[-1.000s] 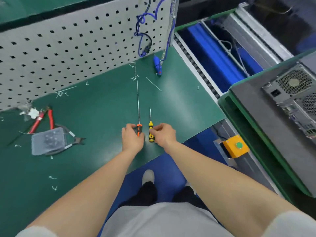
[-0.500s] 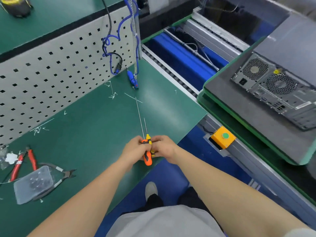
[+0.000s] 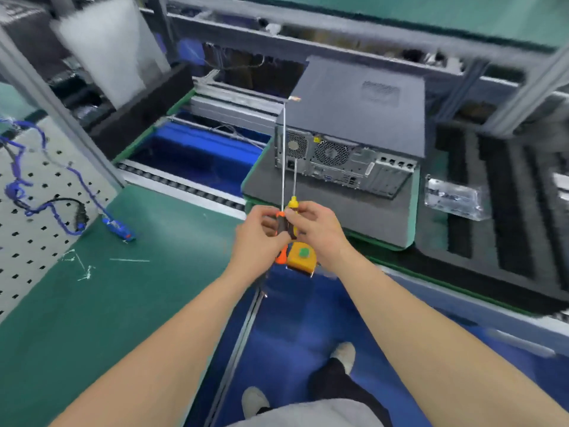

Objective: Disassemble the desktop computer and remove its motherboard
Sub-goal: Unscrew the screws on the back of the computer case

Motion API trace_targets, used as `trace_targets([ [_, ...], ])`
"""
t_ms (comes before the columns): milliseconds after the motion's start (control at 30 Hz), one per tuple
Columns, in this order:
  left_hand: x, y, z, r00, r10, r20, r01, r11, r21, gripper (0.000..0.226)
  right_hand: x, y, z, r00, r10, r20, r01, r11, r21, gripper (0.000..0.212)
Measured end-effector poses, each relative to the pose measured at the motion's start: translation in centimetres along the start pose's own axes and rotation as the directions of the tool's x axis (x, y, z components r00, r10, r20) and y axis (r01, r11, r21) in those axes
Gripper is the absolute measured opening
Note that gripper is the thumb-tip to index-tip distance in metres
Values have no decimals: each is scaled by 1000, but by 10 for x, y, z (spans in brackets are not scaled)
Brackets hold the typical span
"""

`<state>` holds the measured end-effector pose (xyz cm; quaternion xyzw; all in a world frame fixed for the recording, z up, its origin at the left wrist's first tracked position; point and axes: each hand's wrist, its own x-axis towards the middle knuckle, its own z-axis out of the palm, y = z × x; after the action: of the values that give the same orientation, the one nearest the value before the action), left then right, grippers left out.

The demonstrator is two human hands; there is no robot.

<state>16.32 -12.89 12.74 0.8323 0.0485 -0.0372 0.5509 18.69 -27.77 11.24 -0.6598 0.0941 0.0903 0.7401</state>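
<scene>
Two screwdrivers (image 3: 281,225) between left hand (image 3: 258,240), right hand (image 3: 318,231) (computer (image 3: 357,97) labels blurred).

Dark grey desktop computer case (image 3: 357,100), 1 o'clock: matt top, dull metal rear. Orange-black plastic-handled screwdriver (image 3: 281,226), yellow-black plastic-handled screwdriver (image 3: 292,202): thin shiny metal shafts. Green bench mat (image 3: 92,303), 8 o'clock: smooth, matt. Clear plastic bag (image 3: 452,197), 3 o'clock: glossy.

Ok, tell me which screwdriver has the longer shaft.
The orange-handled screwdriver; its shaft reaches far past that of the yellow-handled screwdriver.
</scene>
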Motion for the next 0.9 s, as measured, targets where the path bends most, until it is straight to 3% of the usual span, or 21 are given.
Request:
trace_targets([
  [167, 31, 83, 77, 959, 233, 161, -229, 972, -45, 39, 0, -51, -108, 963, -155, -222, 165, 986, 28, 19],
  [367, 51, 145, 190, 873, 299, 385, -294, 953, -74, 40, -14, -71, -227, 869, -171, -463, 213, 976, 39, 20],
  [500, 60, 147, 254, 871, 226, 435, -235, 971, -34, 36, -7, -57, -276, 843, -88, -530, 130, 991, 42, 9],
  [600, 66, 134, 283, 900, 135, 414, -155, 988, 15, 33, 13, -37, -297, 835, 32, -549, 10, 997, 73, 12],
  [767, 78, 106, 299, 935, -27, 353, -23, 991, 135, 28, 46, -2, -303, 837, 217, -503, -206, 976, 78, 17],
  [900, 88, 88, 302, 948, -128, 291, 71, 977, 199, 24, 63, 13, -296, 842, 282, -460, -290, 955, 55, 16],
])
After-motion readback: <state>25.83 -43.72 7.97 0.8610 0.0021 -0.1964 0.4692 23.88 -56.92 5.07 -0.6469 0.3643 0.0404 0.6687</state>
